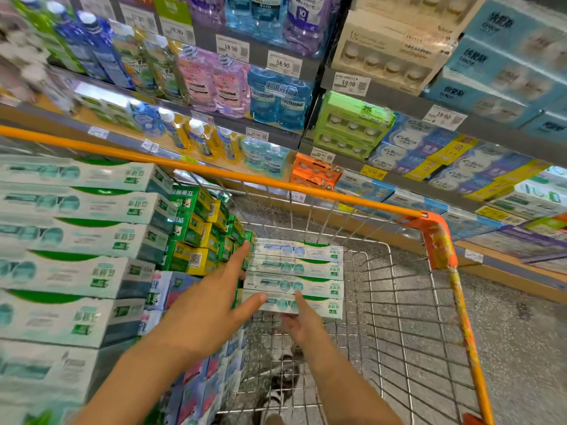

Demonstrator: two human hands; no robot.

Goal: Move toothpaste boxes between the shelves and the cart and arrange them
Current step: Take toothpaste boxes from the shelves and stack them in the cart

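Note:
A stack of several white-and-green toothpaste boxes (pixel 296 276) hangs over the wire basket of the orange-rimmed cart (pixel 441 240), held between both hands. My left hand (pixel 211 305) presses flat against the stack's left end, index finger straight up along it and thumb reaching to the lowest box. My right hand (pixel 302 323) supports the stack from below, its thumb on the front of the lowest box and its fingers hidden underneath. A tall pile of matching boxes (pixel 76 240) fills the cart's left side.
Green-and-yellow boxes (pixel 199 228) and pink-and-blue boxes (pixel 171 289) sit in the cart beside the tall pile. The right half of the basket (pixel 399 317) shows bare wire. Beyond the cart, shelves hold mouthwash bottles (pixel 276 96) and boxed toothpaste (pixel 408 148).

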